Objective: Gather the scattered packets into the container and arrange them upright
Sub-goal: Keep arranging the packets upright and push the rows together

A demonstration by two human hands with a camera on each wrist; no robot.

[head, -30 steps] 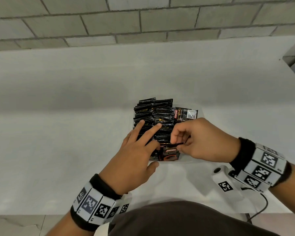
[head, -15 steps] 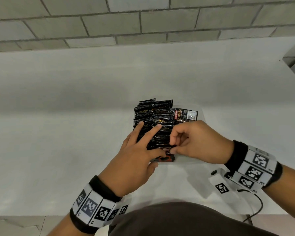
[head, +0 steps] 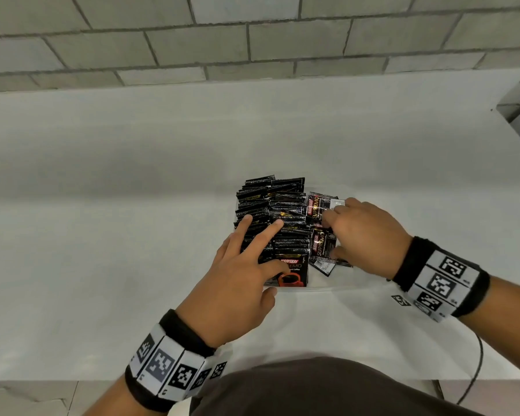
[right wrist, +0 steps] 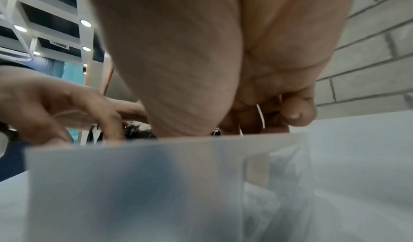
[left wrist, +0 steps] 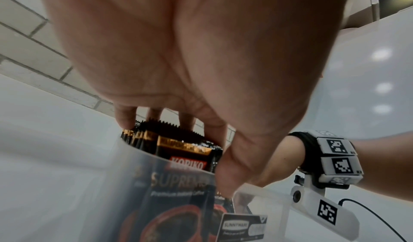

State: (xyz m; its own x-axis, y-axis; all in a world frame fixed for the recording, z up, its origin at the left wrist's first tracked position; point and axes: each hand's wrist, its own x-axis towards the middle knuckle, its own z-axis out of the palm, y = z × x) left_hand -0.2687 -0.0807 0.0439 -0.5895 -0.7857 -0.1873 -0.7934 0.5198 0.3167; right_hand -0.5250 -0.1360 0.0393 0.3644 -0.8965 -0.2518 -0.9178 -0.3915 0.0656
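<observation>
A clear plastic container [head: 327, 288] sits mid-table. A row of black coffee packets [head: 282, 211] stands upright in its left side. My left hand [head: 261, 235] lies on top of the row with straight fingers, thumb by the front Kopiko packet [head: 293, 270]. To the right, several loose packets [head: 320, 244] lie tilted. My right hand [head: 357, 232] reaches in over them, fingers and thumb curled round them. The left wrist view shows my palm [left wrist: 178, 51] above the front packet [left wrist: 185, 163]. In the right wrist view the curled fingers [right wrist: 297, 108] hold a thin packet edge above the container wall [right wrist: 134, 175].
The white table [head: 132, 235] runs back to a grey brick wall [head: 252, 40]. Its front edge is close to my body, and its right edge cuts in at the far right. A black cable [head: 475, 370] hangs off the front right.
My right hand has moved from the front end of the row back and right onto the loose packets. The front packet now stands in the row. The left hand has stayed on the row.
</observation>
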